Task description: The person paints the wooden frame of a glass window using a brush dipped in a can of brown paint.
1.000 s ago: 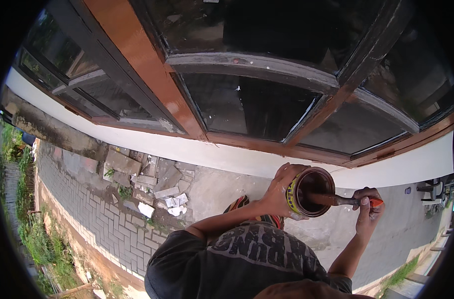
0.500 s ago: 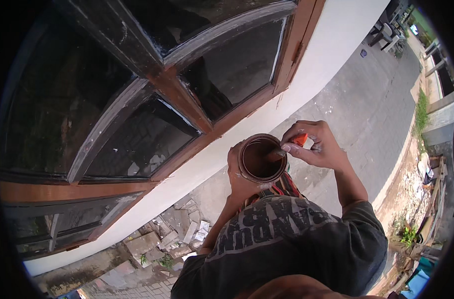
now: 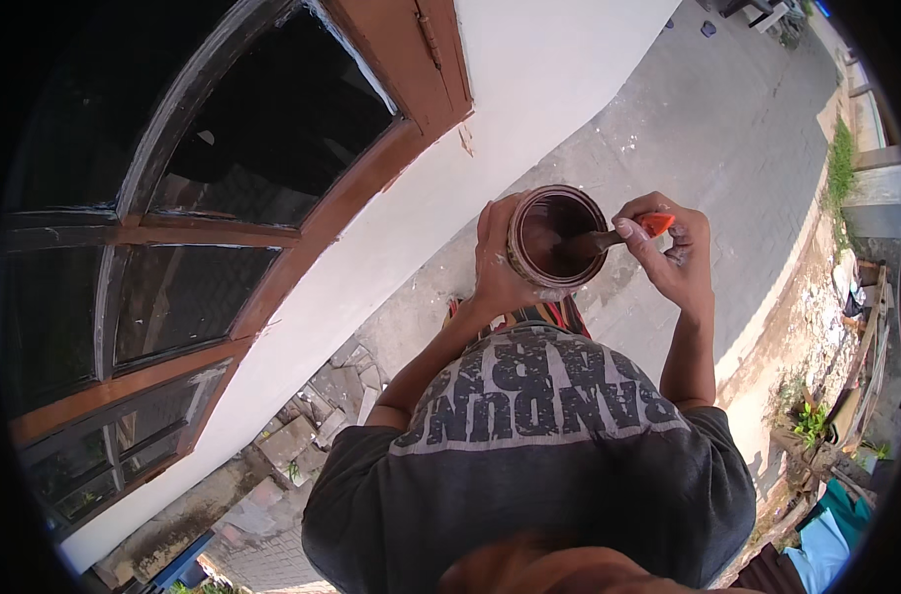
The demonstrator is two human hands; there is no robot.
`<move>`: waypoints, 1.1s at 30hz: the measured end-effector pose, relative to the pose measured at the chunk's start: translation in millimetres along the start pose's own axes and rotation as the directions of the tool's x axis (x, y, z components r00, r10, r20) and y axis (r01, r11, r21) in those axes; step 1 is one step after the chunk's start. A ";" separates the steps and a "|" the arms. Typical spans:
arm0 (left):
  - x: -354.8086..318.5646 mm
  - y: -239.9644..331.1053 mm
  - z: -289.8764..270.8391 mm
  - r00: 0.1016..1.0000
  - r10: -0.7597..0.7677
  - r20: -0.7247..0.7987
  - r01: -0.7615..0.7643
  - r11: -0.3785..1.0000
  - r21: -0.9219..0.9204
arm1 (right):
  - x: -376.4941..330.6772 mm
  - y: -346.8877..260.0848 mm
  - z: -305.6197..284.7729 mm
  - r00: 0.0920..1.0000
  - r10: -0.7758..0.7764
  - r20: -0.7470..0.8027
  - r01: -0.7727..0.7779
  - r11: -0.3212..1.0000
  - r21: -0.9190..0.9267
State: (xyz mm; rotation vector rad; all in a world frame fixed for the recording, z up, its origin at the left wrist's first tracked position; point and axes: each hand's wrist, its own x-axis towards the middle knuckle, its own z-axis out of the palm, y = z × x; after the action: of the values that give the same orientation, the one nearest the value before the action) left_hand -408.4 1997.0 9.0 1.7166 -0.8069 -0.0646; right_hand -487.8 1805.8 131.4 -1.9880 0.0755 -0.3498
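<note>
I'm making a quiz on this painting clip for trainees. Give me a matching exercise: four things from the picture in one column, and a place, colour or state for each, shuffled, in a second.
Things:
1. paint can
2. brush
3. window frame
4. wall

Descriptions:
A. white, below the glass
B. orange handle, bristles dipped in the can
C. brown wood around dark panes
D. open, gripped by the left hand

Pairs: 1-D, 2-B, 3-C, 4-A. The right hand holds the brush.
</note>
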 end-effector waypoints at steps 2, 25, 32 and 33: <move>14.3 1.9 40.5 0.997 -0.035 -0.070 0.031 0.998 -0.061 | -2.1 17.0 -35.8 1.000 0.022 -0.017 -0.022 1.000 -0.006; 310.2 -39.0 384.2 0.957 -0.137 0.254 0.203 0.946 -0.254 | 157.3 256.4 -357.6 0.996 -0.062 -0.065 0.048 0.981 -0.189; 471.1 -67.6 482.1 0.967 -0.062 0.247 0.147 0.928 -0.343 | 203.4 338.3 -544.6 0.706 0.268 -0.655 -0.306 0.950 0.059; 492.8 -70.8 489.5 0.960 -0.026 0.279 0.094 0.967 -0.235 | 200.9 359.8 -567.1 0.578 0.261 -0.773 -0.334 0.940 0.068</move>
State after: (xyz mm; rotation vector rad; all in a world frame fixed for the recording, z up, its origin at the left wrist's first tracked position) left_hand -217.4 1326.6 -31.1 1.5133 -0.9078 -0.4363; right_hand -416.6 1110.9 73.3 -1.7179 0.9939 -0.9804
